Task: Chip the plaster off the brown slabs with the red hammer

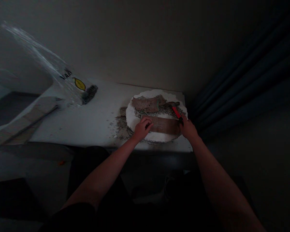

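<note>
The right hand [188, 127] grips a red-handled hammer [176, 112]; the left hand [142, 128] curls at the left end of a brown perforated slab [168, 125] on a white mat [131, 118], its hold unclear. Hammer work seems in hand; striking calls for the left kept clear

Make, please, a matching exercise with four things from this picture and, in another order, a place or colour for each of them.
1. Claw hammer
2. Plastic bag
3. Curtain
4. Left hand

A. Dark, hanging at the picture's right
B. At the left end of the perforated brown strip
C. Partly red, at the right hand
D. Transparent, with a yellow print

Pairs: 1-C; 2-D; 3-A; 4-B
</note>
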